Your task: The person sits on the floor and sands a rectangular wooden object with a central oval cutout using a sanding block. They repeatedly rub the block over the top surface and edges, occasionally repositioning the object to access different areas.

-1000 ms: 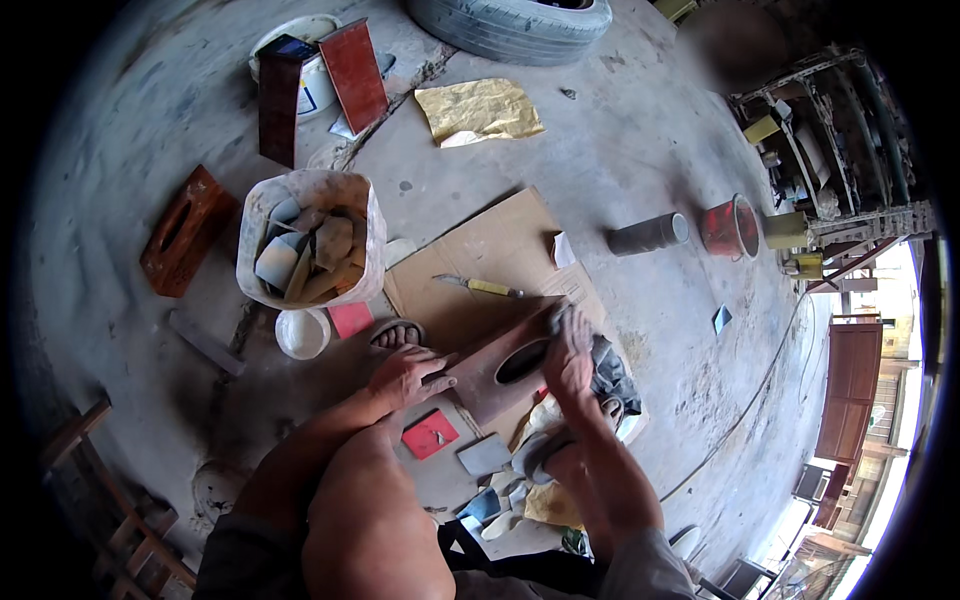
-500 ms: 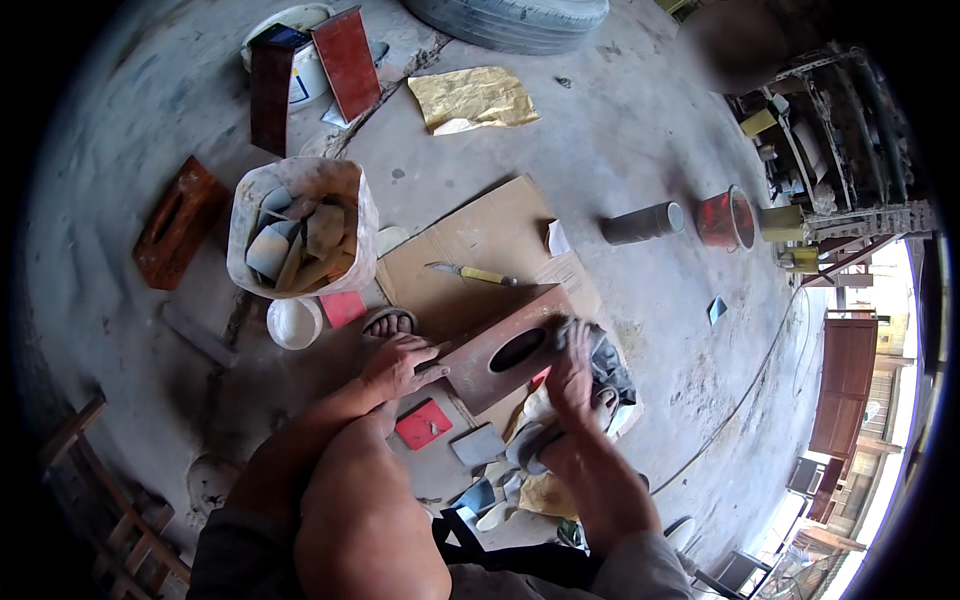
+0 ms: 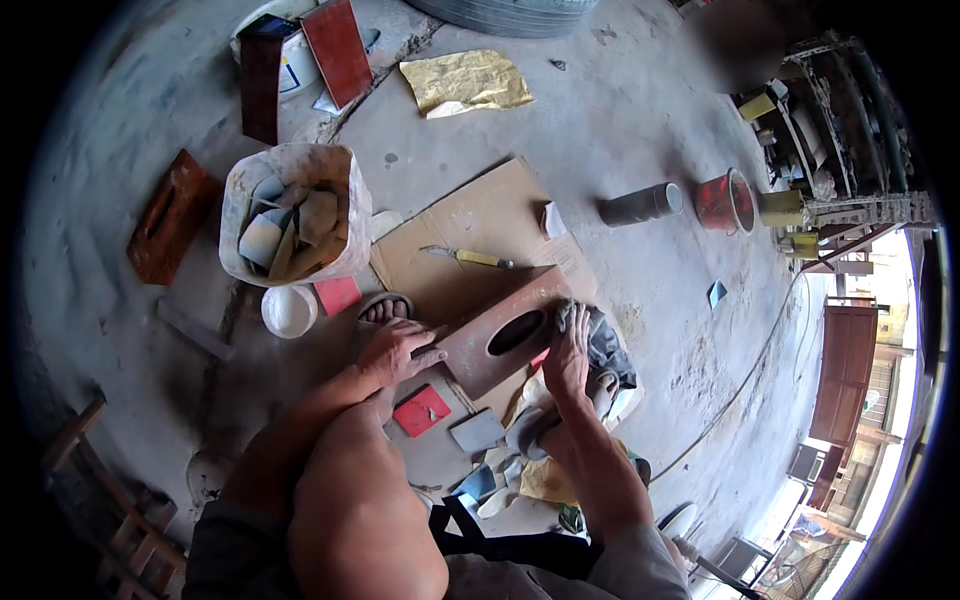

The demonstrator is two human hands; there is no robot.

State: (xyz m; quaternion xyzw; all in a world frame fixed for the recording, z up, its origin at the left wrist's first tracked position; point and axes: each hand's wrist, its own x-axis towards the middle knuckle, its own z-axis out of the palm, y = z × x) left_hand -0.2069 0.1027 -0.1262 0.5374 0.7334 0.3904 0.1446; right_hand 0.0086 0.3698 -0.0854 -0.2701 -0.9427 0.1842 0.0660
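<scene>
My left hand (image 3: 398, 352) lies flat on the near corner of a reddish-brown board (image 3: 505, 330) with an oval hole cut in it, fingers spread and pressing down rather than gripping. My right hand (image 3: 570, 358) rests against the board's other end, fingers bent over a grey cloth (image 3: 603, 340) bunched there; I cannot tell whether they truly pinch the cloth or only push on it. The board sits tilted on the concrete floor (image 3: 620, 130), its far edge overlapping a sheet of cardboard (image 3: 470, 225) where a yellow-handled knife (image 3: 468, 257) lies. My sandalled foot (image 3: 384, 307) shows just beyond my left hand. Beside it are a small red tile (image 3: 337, 295), a white bowl (image 3: 289, 311) and a white sack (image 3: 296, 212) full of tile pieces. Nearer my knee lies another red square (image 3: 422, 410) and a grey tile scrap (image 3: 477, 431). Farther off on the floor are a crumpled yellow sheet (image 3: 468, 82), a grey tube (image 3: 640, 204) and a red bucket (image 3: 728, 200).
</scene>
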